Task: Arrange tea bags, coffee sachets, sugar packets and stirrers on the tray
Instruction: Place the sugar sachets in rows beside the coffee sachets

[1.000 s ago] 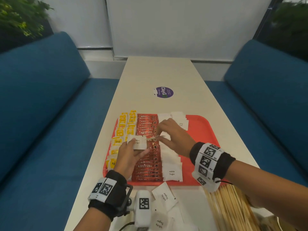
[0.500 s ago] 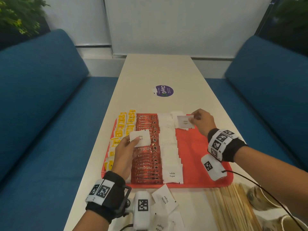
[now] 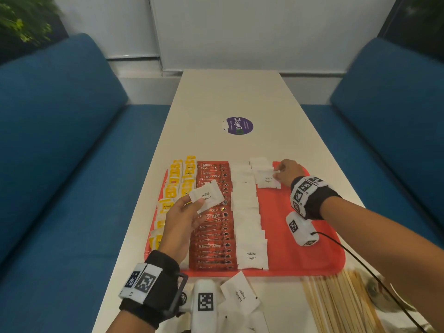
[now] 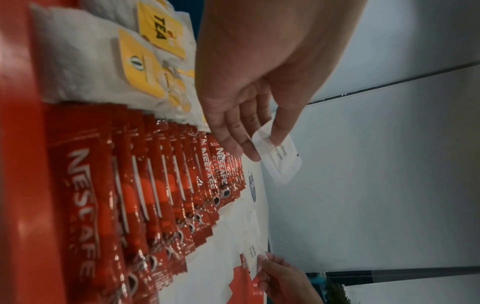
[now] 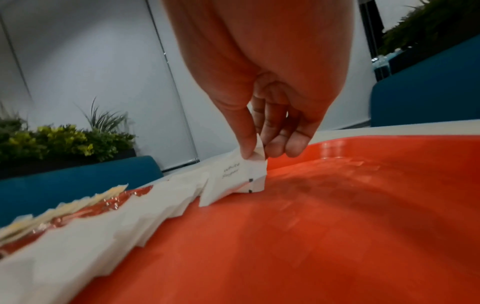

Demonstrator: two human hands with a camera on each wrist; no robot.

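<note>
I see my left hand [image 3: 179, 221] raised over the Nescafé sachets [image 3: 212, 217], thumb and fingers pinching one white sugar packet [image 3: 207, 196] clear of the red tray [image 3: 310, 258]; left of it two columns of yellow-tagged tea bags [image 3: 179, 186], too overlapped to count. My right hand [image 3: 287, 172] reaches to the tray's far end, fingertips pinching a second sugar packet [image 3: 268, 180] that touches the tray beside the sugar column [image 3: 247, 212]; loose sugar packets [image 3: 240, 294] and wooden stirrers [image 3: 336, 304] lie on the table [image 3: 230, 97] nearest me.
</note>
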